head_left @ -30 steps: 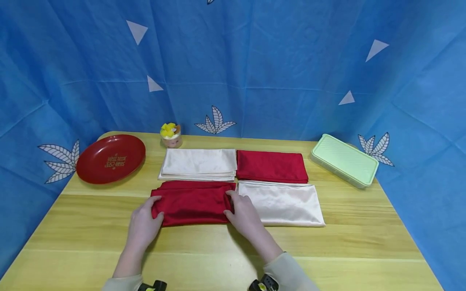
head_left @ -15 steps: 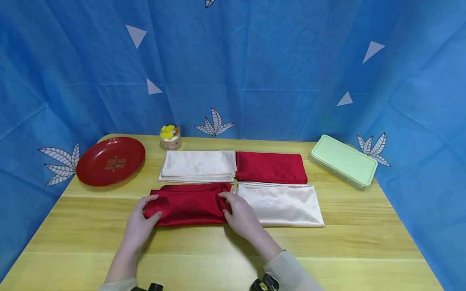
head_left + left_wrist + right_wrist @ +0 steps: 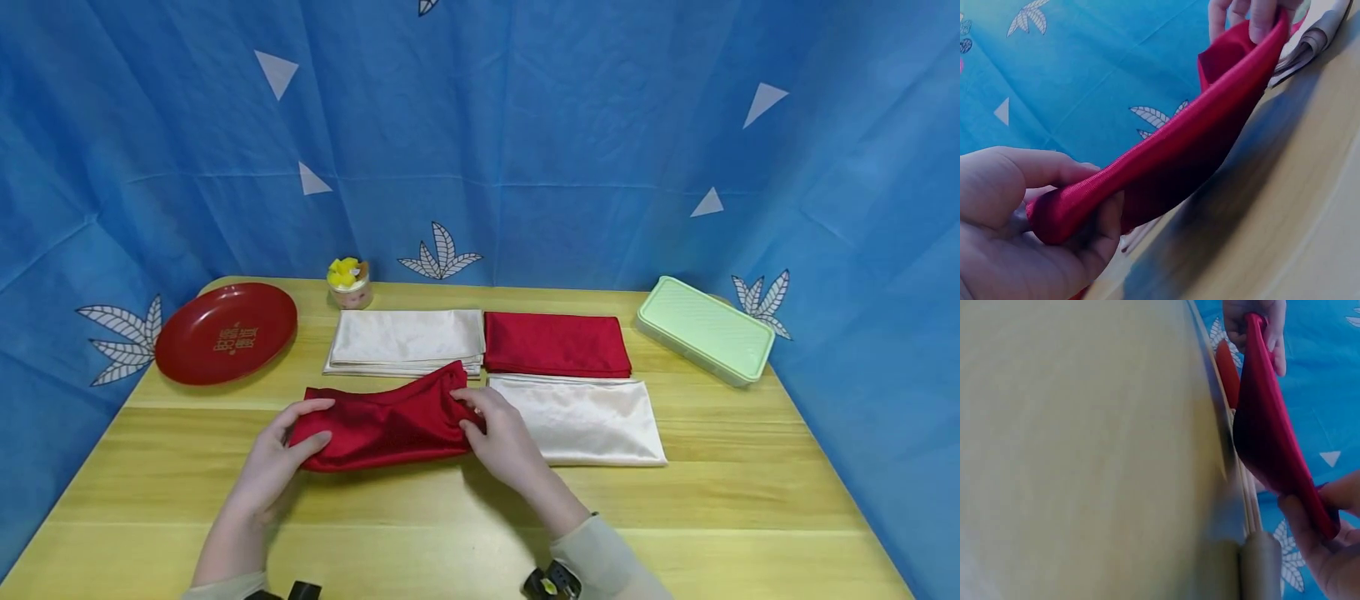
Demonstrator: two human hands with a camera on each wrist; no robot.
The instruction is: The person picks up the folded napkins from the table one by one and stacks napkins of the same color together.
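Note:
A folded red satin cloth [image 3: 382, 425] is gripped at both short ends. My left hand [image 3: 273, 458] pinches its left end between thumb and fingers; the left wrist view shows that hand [image 3: 1041, 219] curled round the fold. At the opposite end my right hand [image 3: 506, 437] holds the cloth, whose far right corner sticks up. Both wrist views show the cloth [image 3: 1266, 425] raised off the table and sagging between the hands. Close by the right hand lies a folded white cloth [image 3: 585, 421].
Behind lie another folded white cloth [image 3: 408, 337] and a second folded red cloth [image 3: 557, 343] side by side. A red oval plate [image 3: 225, 358] is at the back left, near a small cup with yellow decoration [image 3: 349, 287]. A pale green lidded box [image 3: 708, 329] stands at the right.
The red cloth has gone from lying flat to being lifted off the table, bending between the hands. It has shifted slightly left. The left hand has moved left with it; the other cloths stay put.

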